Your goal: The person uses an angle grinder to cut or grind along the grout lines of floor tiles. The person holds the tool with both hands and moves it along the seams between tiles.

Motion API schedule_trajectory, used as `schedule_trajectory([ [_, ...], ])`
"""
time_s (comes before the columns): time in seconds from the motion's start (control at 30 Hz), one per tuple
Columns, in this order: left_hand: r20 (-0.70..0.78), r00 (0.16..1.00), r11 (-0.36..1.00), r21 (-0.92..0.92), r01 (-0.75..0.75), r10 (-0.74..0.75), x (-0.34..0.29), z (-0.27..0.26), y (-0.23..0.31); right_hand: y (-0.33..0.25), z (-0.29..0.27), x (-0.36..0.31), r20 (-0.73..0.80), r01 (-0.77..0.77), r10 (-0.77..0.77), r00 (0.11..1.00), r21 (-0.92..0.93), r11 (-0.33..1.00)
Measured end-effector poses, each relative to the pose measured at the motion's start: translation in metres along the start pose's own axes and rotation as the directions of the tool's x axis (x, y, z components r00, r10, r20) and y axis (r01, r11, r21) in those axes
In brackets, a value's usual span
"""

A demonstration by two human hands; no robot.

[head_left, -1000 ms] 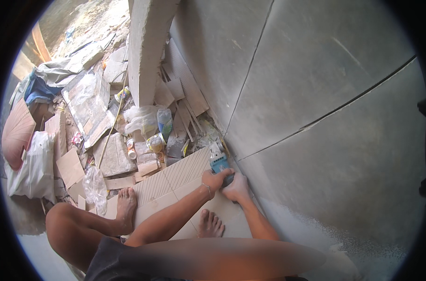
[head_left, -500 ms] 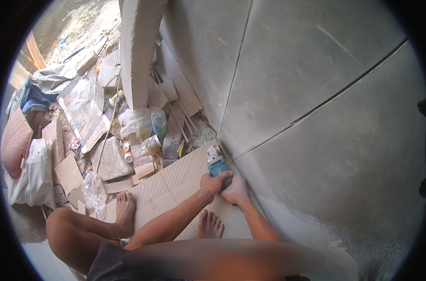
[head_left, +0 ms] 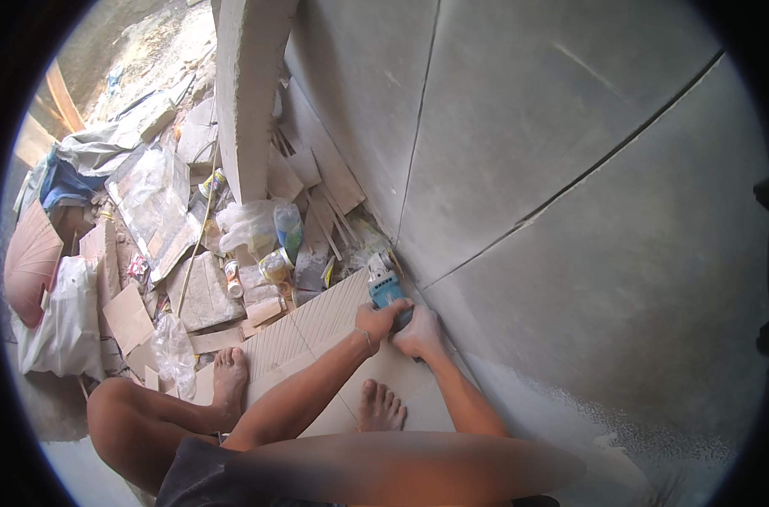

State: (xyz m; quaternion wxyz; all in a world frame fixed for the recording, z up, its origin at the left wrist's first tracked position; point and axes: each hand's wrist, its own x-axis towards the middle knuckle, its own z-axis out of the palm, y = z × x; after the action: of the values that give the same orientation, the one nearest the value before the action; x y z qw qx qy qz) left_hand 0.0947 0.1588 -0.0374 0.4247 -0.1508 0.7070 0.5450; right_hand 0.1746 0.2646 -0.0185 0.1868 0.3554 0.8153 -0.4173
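Note:
A teal angle grinder (head_left: 386,291) with a metal head is held low over the floor tiles, close to the foot of the grey wall. My left hand (head_left: 378,322) wraps round its body from the left, a thin bracelet on the wrist. Dusty and pale, my right hand (head_left: 418,335) grips the rear of the grinder from the right. Under the tool's head lies a beige tile strip (head_left: 270,342) scored with many slanting parallel lines. The cutting disc itself is too small and blurred to make out.
My bare feet rest on the tiles left of and below the grinder. The grey wall (head_left: 537,144) with dark joints rises on the right. A concrete post (head_left: 248,110) stands ahead. Broken tiles, plastic bags (head_left: 248,221), cups and a white sack (head_left: 62,317) litter the left side.
The grinder and both hands have shifted slightly to the left along the scored strip. Both hands keep their hold. The whole view has also moved a little.

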Motion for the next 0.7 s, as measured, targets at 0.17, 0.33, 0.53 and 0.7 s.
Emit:
schedule_trajectory([
  [0.17,0.032,0.999,0.999,-0.033,-0.022,0.023,0.007,-0.003,0.001,-0.002,0.001,0.004,-0.011,0.002,-0.001,1.0,0.03,1.0],
  [0.33,0.003,1.0,1.0,-0.017,-0.004,0.005,0.003,0.0,-0.004,0.002,0.002,0.001,0.006,-0.027,0.026,1.0,0.01,1.0],
  [0.53,0.015,0.999,0.999,-0.002,0.036,-0.036,-0.006,0.008,-0.017,0.021,0.004,-0.009,0.024,-0.017,0.016,1.0,0.046,0.999],
  [0.7,0.0,1.0,0.998,-0.064,0.002,-0.002,-0.014,0.014,-0.025,0.021,-0.001,-0.019,-0.005,-0.003,0.003,1.0,0.021,1.0],
])
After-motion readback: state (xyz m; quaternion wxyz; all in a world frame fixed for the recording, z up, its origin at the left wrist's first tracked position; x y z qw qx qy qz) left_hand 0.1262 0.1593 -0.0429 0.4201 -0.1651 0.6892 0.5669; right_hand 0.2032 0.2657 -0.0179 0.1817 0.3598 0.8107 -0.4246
